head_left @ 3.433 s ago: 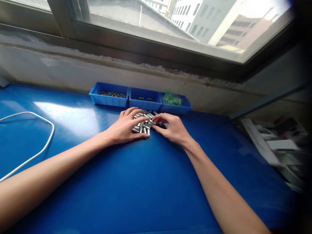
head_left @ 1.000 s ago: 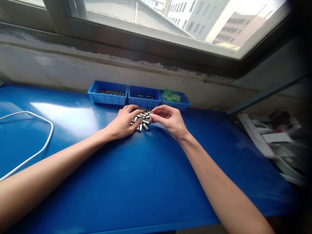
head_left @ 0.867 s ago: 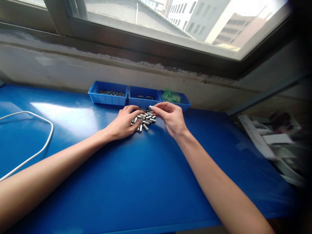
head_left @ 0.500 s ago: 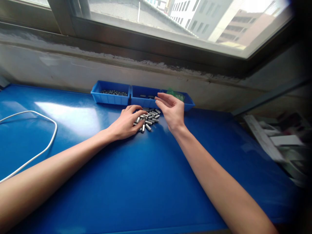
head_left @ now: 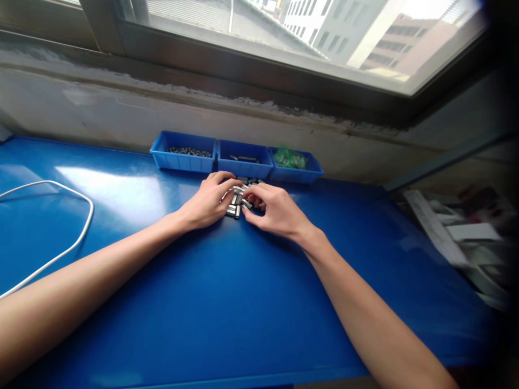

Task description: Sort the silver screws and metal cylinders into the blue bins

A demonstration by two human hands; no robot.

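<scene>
A pile of short silver metal bars [head_left: 233, 209] with dark sides lies on the blue table, in front of the bins. At its left side rests my left hand [head_left: 208, 201], fingers bent over the bars and thumb apart from them. My right hand [head_left: 279, 212] comes in from the other side. Its thumb and index finger are apart at the bars, and its other fingers curl over the pile's right part. Both hands touch or nearly touch the bars and hide part of the pile. I see no bar lifted clear of it.
Behind the pile stand three joined blue bins: the left bin [head_left: 182, 162] holds small metal parts, the middle bin [head_left: 245, 167] a few dark bars, the right bin [head_left: 298, 174] a green bag [head_left: 288, 158]. A white cable [head_left: 90, 216] curves across the table's left side.
My right hand has come down and left from in front of the middle bin to the pile, uncovering the bins. My left hand stays at the pile.
</scene>
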